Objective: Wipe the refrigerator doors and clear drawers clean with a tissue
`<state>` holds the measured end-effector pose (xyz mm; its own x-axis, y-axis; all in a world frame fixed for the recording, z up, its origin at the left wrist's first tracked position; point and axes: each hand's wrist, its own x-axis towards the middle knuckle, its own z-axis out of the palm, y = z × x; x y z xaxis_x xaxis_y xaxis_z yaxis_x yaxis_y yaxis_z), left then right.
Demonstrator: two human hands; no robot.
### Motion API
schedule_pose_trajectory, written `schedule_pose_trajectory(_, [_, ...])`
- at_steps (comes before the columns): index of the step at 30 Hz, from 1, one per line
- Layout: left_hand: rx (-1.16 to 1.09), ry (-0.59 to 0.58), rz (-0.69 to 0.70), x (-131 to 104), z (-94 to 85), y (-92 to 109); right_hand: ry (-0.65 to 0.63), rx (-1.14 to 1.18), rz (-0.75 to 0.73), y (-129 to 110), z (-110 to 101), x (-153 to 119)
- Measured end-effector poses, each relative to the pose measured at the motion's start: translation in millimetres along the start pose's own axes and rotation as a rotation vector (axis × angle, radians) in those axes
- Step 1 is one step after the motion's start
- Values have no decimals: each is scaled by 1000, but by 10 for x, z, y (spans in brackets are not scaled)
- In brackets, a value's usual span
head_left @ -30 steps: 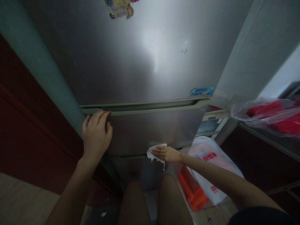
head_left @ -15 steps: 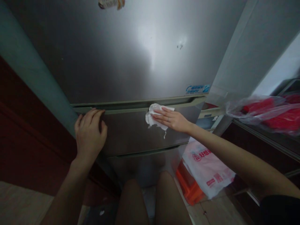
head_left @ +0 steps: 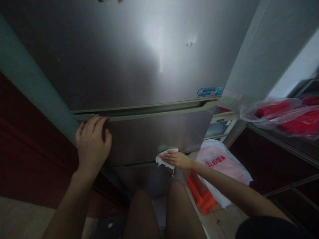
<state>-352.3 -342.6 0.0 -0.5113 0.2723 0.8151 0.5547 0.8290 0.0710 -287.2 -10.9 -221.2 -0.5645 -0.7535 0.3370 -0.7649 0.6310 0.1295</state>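
A grey metallic fridge (head_left: 139, 66) fills the middle of the view, with a drawer front (head_left: 149, 136) below its large upper door. My left hand (head_left: 93, 142) rests on the drawer's top edge at the left, fingers bent over the rim and thumb apart, with no object in it. My right hand (head_left: 176, 159) lies flat, pressing a white, ragged-edged cloth or tissue (head_left: 165, 158) against the lower edge of that drawer front, by the gap above the bottom drawer (head_left: 147, 179).
A white plastic bag with red print (head_left: 221, 162) lies over an orange crate (head_left: 201, 196) to the lower right. Red items in clear plastic (head_left: 286, 113) are at the right, above dark cabinets (head_left: 271, 159). A dark red panel (head_left: 37, 149) stands left. My knees are below.
My right hand has moved down with the white cloth, from the drawer's top edge to its lower edge. My left hand stays on the top edge.
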Motion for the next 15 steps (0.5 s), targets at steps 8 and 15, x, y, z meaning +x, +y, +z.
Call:
schedule_pose_trajectory(8, [-16, 1, -22, -11, 0, 14, 45, 259, 195, -302, -114, -52])
schedule_pose_trajectory(15, [-25, 1, -28, -11, 14, 16, 741, 871, 890, -1014, -69, 105])
